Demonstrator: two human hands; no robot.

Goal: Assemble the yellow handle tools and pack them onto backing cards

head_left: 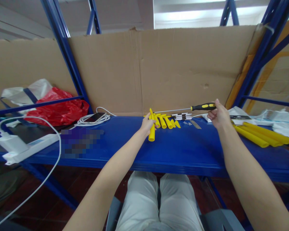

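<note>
My left hand (148, 124) is closed round a yellow tube (152, 134), which stands tilted over the blue shelf (125, 144). My right hand (218, 114) grips the end of a black and yellow screwdriver (203, 106). Its long shaft points left, its tip near the upper part of the tube; whether they touch is unclear. Several short yellow tubes (168, 122) lie in a row just right of my left hand. Beside them are white and black sticks (181, 116), small metal pieces (186, 123) and a flat metal plate (195, 124).
Longer yellow tubes (260, 136) lie at the right. A phone (95, 116) and coiled white cable (86, 123) are on the left, near a power strip (36, 147) and a red bag (60, 107). Cardboard (173, 64) stands behind, between blue posts.
</note>
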